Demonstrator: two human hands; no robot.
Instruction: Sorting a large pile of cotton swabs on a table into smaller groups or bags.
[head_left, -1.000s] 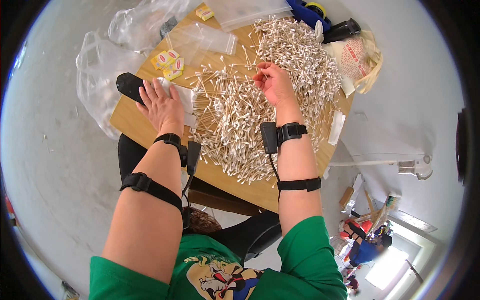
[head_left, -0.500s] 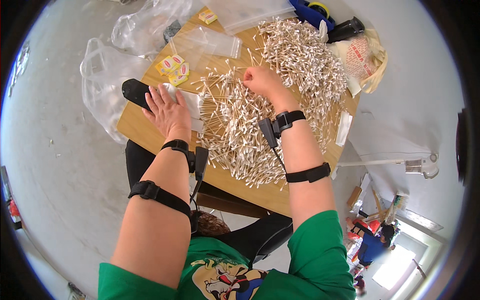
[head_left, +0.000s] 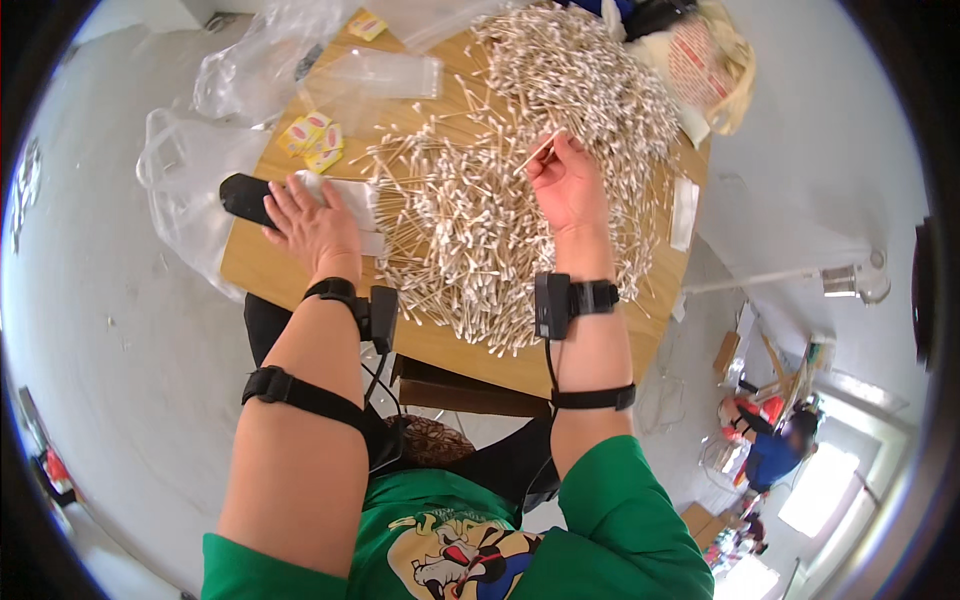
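Observation:
A large heap of cotton swabs (head_left: 460, 235) with pale wooden sticks covers the middle of the wooden table (head_left: 490, 368). My right hand (head_left: 575, 195) is raised over its right part, palm turned up, pinching a cotton swab (head_left: 536, 156) between thumb and fingers. Left of the heap, my left hand (head_left: 318, 230) lies flat with fingers spread. It presses on a white packet (head_left: 354, 198) and the edge of a flat black object (head_left: 242, 197) with a rounded end. What lies under the palm is hidden.
More swabs (head_left: 590, 80) spread at the far right. Yellow-and-white cards (head_left: 315, 140) and a clear plastic bag (head_left: 395, 74) lie far left; a crumpled clear bag (head_left: 175, 205) hangs off the left edge. A cream cloth bag (head_left: 695, 70) stands at the back right.
My right hand has lifted from the heap, moved right and turned palm up, bringing a cotton swab into sight. My left hand stays flat on the packet. The whole view has shifted slightly.

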